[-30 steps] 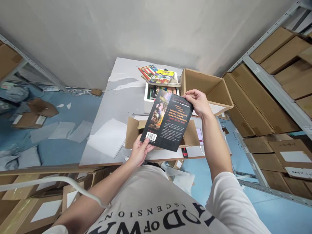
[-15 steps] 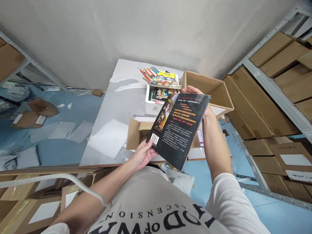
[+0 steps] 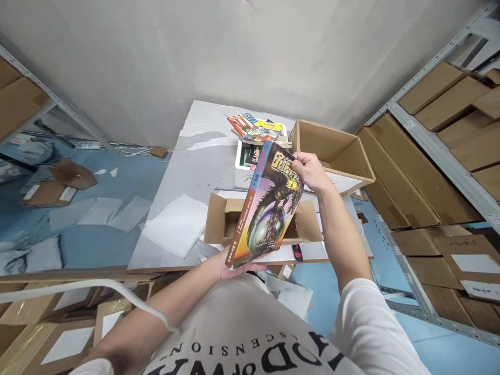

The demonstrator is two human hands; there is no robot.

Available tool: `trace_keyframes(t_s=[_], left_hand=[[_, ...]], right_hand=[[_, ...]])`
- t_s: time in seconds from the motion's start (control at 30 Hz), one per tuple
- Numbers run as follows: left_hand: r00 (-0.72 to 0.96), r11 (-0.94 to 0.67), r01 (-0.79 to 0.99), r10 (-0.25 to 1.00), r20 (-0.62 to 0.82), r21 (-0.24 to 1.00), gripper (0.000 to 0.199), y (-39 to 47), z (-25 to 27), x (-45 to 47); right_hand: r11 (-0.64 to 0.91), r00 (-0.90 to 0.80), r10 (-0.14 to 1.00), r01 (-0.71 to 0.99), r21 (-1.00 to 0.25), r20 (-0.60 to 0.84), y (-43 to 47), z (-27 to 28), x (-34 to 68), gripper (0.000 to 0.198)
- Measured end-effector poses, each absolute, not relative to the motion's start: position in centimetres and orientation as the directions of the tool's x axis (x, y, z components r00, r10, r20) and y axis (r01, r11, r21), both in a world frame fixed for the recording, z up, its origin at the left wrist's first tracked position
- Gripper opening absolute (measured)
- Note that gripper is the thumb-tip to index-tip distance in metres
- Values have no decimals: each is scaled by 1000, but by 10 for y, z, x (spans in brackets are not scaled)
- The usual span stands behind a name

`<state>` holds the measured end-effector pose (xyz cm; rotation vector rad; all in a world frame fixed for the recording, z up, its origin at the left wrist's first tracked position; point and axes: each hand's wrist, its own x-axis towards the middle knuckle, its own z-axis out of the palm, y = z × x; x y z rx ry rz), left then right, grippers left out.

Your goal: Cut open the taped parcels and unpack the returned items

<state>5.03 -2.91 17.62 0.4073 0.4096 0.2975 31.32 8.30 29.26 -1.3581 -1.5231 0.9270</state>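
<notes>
A thick book [image 3: 269,208] with a dragon and a glassy orb on its cover is tilted in front of me, its spine turned to the left. My right hand [image 3: 310,172] pinches its upper right corner, thumb on the cover. Under its lower end lies my left hand [image 3: 236,266], supporting the book, with the fingers partly hidden beneath. Behind the book stands an open small cardboard box [image 3: 214,219], its flaps spread. Farther back, a white bin [image 3: 242,177] holds books, and colourful comic books [image 3: 265,130] lie across its top.
A larger open carton [image 3: 332,151] stands at the table's back right. White sheets [image 3: 175,226] lie on the table [image 3: 167,179] at left. A red and black tool [image 3: 297,252] rests near the front edge. Shelves of cartons [image 3: 429,172] rise at right; papers and cardboard litter the floor.
The book has been turned over, from its black back cover to its front cover and spine. My right hand now grips the top corner; my left has moved under the lower end.
</notes>
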Motion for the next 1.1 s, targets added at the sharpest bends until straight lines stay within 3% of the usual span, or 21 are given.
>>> trace_keyframes(t_s=[0.17, 0.23, 0.3, 0.4, 0.63, 0.73, 0.9, 1.1], left_hand=[[730, 733, -510, 646, -225, 450, 73, -32, 169, 34], [633, 649, -567, 737, -235, 507, 68, -33, 166, 32], [552, 600, -569, 786, -279, 563, 49, -33, 163, 32], [492, 587, -562, 804, -335, 583, 35, -32, 158, 34], [468, 565, -570, 820, -330, 597, 39, -25, 159, 26], [441, 536, -589, 840, -316, 605, 40, -17, 161, 22], [424, 521, -611, 851, -310, 596, 41, -3, 160, 21], [422, 500, -601, 861, -283, 623, 52, -1, 159, 11]], right_hand=[[-80, 100, 994, 352, -933, -47, 86, 279, 311, 54], [-126, 117, 989, 355, -926, -90, 90, 270, 312, 55], [-155, 115, 986, 365, -918, -121, 94, 263, 312, 55], [-179, 76, 984, 342, -923, -162, 100, 259, 314, 55], [-196, -235, 945, 152, -969, -229, 102, 265, 324, 41], [-245, -283, 923, 83, -966, -259, 104, 262, 325, 41], [-246, -188, 954, -44, -968, -234, 116, 250, 322, 37], [-48, 160, 984, -160, -986, -74, 175, 244, 336, 32]])
